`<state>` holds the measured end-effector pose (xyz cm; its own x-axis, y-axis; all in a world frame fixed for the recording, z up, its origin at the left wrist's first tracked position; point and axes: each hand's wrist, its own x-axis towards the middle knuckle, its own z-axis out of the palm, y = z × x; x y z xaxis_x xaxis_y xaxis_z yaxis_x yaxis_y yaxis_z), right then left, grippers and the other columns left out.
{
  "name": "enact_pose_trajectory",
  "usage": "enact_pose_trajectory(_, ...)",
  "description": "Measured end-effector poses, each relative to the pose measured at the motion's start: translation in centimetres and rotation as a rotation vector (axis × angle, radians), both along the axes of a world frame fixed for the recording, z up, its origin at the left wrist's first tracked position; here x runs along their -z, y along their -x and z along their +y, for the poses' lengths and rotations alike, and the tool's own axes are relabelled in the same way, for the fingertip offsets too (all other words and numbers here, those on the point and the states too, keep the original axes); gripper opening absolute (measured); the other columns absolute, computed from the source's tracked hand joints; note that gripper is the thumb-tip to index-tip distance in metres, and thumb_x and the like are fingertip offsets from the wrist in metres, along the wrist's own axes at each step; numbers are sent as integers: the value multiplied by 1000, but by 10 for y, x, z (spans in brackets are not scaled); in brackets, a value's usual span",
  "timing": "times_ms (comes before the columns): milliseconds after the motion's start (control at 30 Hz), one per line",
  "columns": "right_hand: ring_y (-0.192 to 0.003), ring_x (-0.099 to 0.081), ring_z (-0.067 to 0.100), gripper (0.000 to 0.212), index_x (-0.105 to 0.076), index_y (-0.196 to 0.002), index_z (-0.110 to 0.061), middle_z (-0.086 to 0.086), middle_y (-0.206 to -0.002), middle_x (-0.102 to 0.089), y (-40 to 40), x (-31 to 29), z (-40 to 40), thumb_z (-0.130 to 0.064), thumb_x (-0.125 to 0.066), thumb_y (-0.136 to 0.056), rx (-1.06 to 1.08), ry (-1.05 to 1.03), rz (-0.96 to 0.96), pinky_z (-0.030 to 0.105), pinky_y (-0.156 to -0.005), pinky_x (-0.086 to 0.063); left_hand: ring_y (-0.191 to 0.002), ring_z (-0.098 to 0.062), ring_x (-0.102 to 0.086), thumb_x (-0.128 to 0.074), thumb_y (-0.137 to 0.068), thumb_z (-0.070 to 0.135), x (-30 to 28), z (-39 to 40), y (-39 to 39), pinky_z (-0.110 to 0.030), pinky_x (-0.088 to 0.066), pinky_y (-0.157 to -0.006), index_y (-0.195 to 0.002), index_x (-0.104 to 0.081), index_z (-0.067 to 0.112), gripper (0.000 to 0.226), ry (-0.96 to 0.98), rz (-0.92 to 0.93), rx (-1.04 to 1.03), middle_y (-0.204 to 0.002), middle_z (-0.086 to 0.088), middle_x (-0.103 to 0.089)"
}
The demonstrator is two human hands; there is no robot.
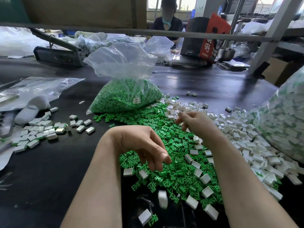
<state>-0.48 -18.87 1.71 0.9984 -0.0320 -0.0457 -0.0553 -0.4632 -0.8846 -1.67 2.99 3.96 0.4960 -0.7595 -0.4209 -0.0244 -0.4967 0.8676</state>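
Hanging loosely curled, the fingers (155, 162) of the left hand (141, 143) point down just above the green pieces (174, 171), thumb and fingertips apart with nothing between them. The right hand (197, 122) reaches away and to the left, its fingers (181, 118) bent and blurred. Something pale shows at their tips, but I cannot tell whether they grip it.

The green pieces, far too many to count, form one heap under both hands. Its long axis runs from the near edge of the table (49, 170) towards the far side. The single pieces point every way, with no common direction. White caps (243, 139), also beyond counting, spread along the heap's right side, and about a dozen lie on top of the green. One blurred cap (162, 199) stands on end near the front, long axis upright.

Two bags stand by. One open clear bag (125, 96) of green pieces touches the heap's far end, and one bulging bag (283, 125) of white caps is at the right. A smaller pile of caps (39, 132) lies well apart on the left, beside one white glove (31, 109).
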Motion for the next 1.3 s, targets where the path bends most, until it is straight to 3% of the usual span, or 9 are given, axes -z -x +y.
enact_pose_trajectory(133,-74,-65,20,14,-71,-87,-10,4,-80,-69,-1,1,-5,-24,-69,-90,37,277,-61,34,-73,-55,-54,-7,-61,-78,-77,34,11,-3,-5,-14,-42,-50,-86,-77,15,21,-50,-111,-238,-67,-1,-72)
enact_pose_trajectory(233,-80,-64,18,6,-69,-89,-18,2,-91,-70,-3,2,-6,-24,-70,-88,112,527,-60,30,-71,-52,-50,-4,-52,-76,-81,32,17,-4,-10,-12,-38,-47,-87,-78,13,21,-5,-205,-423,-62,3,-67)
enact_pose_trajectory(333,-91,-57,23,20,-62,-111,-18,4,-103,-64,-4,5,-7,-19,-59,-90,240,749,-38,30,-72,-45,-50,-3,-50,-75,-83,33,20,-5,-12,-13,-38,-47,-84,-78,16,17,37,-264,-532,-62,4,-67)
enact_pose_trajectory(533,-125,-39,32,42,-48,-136,-23,11,-137,-49,-3,13,-9,-17,-49,-95,254,926,-6,40,-98,-41,-51,-3,-51,-73,-85,31,24,-9,-15,-13,-37,-46,-83,-77,17,14,66,-314,-638,-62,4,-68)
enact_pose_trajectory(800,-102,-55,25,22,-58,-115,-14,8,-108,-64,-6,20,-14,-17,-52,-94,253,953,-77,35,-85,-49,-48,-2,-52,-72,-87,27,27,-19,-17,-11,-37,-43,-84,-74,15,12,100,-325,-685,-61,5,-68)
enact_pose_trajectory(900,-92,-57,21,18,-62,-109,-18,4,-103,-67,-6,15,-15,-28,-59,-94,244,841,-178,29,-76,-47,-49,-2,-55,-70,-89,22,28,-25,-16,-10,-38,-44,-89,-73,11,11,139,-328,-714,-65,2,-68)
enact_pose_trajectory(1000,-76,-65,14,17,-68,-98,-21,-4,-90,-69,-3,4,-10,-27,-75,-85,104,358,-251,24,-65,-54,-58,-5,-63,-68,-90,14,28,-30,-16,-15,-46,-50,-98,-69,11,9,222,-307,-754,-75,-1,-71)
enact_pose_trajectory(1067,-67,-63,7,19,-70,-94,-20,-6,-85,-68,-1,-2,-3,-22,-80,-78,5,125,-278,15,-56,-48,-66,-9,-69,-68,-89,13,28,-33,-15,-20,-53,-56,-105,-67,12,16,308,-257,-773,-81,-3,-73)
enact_pose_trajectory(1300,-48,-42,-2,22,-75,-98,-19,-3,-77,-63,-2,-1,13,-18,-81,-77,-183,-27,-377,12,-46,-35,-73,-14,-70,-73,-82,15,28,-39,-13,-21,-53,-63,-97,-72,10,15,592,-149,-835,-81,-7,-76)
